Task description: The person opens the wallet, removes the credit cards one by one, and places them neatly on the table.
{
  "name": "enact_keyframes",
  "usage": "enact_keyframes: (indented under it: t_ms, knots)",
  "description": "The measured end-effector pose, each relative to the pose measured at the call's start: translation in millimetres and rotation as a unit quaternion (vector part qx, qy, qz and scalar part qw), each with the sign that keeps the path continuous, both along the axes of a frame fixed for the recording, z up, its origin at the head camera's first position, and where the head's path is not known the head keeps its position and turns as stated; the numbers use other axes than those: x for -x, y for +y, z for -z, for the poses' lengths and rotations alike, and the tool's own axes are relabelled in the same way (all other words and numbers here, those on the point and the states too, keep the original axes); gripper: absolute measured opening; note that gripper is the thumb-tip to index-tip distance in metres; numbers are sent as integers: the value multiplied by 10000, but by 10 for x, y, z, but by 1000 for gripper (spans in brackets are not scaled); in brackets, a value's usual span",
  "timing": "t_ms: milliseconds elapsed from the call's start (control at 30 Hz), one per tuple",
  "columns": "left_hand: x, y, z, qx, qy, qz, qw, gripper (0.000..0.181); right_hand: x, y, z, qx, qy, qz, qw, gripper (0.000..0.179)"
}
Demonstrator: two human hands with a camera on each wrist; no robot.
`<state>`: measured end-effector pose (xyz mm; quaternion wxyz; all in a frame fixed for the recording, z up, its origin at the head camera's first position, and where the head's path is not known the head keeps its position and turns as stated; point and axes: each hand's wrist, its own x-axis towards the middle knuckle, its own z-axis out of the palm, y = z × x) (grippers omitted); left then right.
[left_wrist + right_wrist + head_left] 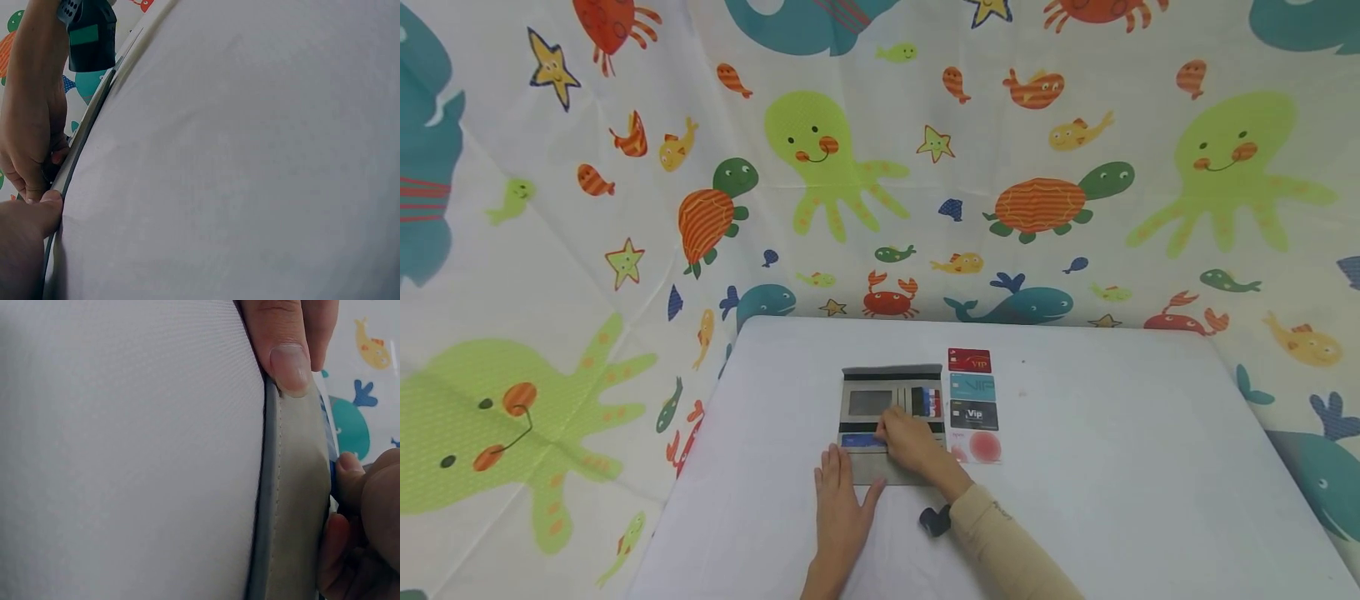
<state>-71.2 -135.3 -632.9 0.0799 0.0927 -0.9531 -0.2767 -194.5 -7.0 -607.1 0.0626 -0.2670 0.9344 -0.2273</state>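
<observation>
A grey wallet (862, 468) lies unfolded on the white table, with a blue card (859, 440) in a slot of its lower half. My right hand (916, 443) reaches over that half, fingers curled, and pinches the blue card at its upper edge. In the right wrist view, the right thumb (350, 464) sits against the card's blue edge. My left hand (841, 510) lies at the wallet's lower left corner with straight fingers. Its thumb (291, 370) presses on the wallet's stitched front edge. More cards (931, 402) fill a slot in the upper half.
Beside the wallet, on its right, a column of cards runs from a red VIP card (969, 360) through a teal card (972, 387) and a black card (974, 415) to a pink-patterned card (985, 447). A sea-animal curtain (865, 275) hangs behind the table (1135, 467).
</observation>
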Motion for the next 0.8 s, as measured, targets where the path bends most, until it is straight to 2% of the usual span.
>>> enact_keyframes:
  t_ms: [500,667,800]
  knots:
    - [0,-2,-8,-12,21,-6,10000,87,-33,-28,3,4,201,220,9996,12]
    - [3,-2,-13,22,55,-22,10000,87,-36,-41,14,-20,153,362,9992,14]
    - [2,-4,-8,26,13,-19,10000,88,-22,-33,22,23,83,329,9994,15]
